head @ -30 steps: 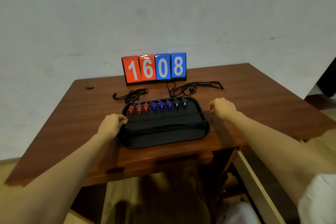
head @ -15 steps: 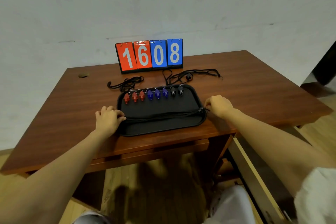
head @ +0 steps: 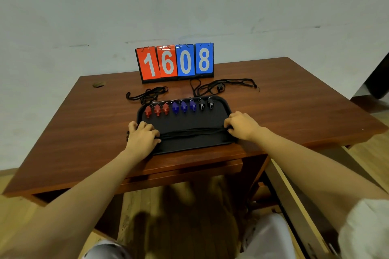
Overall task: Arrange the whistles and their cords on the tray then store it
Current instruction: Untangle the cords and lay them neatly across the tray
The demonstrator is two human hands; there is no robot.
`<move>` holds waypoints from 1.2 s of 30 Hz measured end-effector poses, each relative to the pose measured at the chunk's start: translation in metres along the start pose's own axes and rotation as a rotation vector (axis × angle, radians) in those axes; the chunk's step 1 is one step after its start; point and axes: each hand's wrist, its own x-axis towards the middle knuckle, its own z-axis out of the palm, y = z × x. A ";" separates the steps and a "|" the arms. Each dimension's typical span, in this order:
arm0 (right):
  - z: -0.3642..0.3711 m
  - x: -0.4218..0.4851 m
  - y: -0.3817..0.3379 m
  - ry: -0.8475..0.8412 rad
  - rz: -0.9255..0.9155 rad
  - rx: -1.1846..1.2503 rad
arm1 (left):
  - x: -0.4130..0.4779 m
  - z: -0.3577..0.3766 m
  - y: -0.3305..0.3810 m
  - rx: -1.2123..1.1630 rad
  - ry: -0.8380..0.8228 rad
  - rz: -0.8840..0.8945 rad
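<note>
The left hand [head: 143,137] and right hand [head: 242,126], fingers curled, gripped a cord bundle [head: 189,133] stretched across the tray [head: 227,107]; releasing it flat seemed next.

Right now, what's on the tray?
Eight whistles line the far edge of the tray: three red, three blue, two black. A bundle of black cords stretches across its middle. The left hand and right hand cover the cord ends.

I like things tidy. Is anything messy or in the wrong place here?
Yes. A left cord pile and a right cord pile lie tangled on the table behind the tray, not on it. The whistles sit in a neat row on the tray, and one cord bundle lies straight across it.
</note>
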 end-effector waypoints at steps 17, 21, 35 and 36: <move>-0.055 0.133 -0.006 0.154 0.190 0.356 | 0.157 -0.037 0.045 -0.248 0.007 0.006; -0.050 0.185 0.006 0.119 0.268 0.400 | 0.215 -0.026 0.041 -0.269 -0.032 0.058; -0.014 0.255 0.009 -0.055 0.338 0.350 | 0.274 0.019 0.042 -0.166 -0.280 0.175; -0.014 0.256 0.010 -0.017 0.338 0.362 | 0.273 0.019 0.040 -0.182 -0.282 0.167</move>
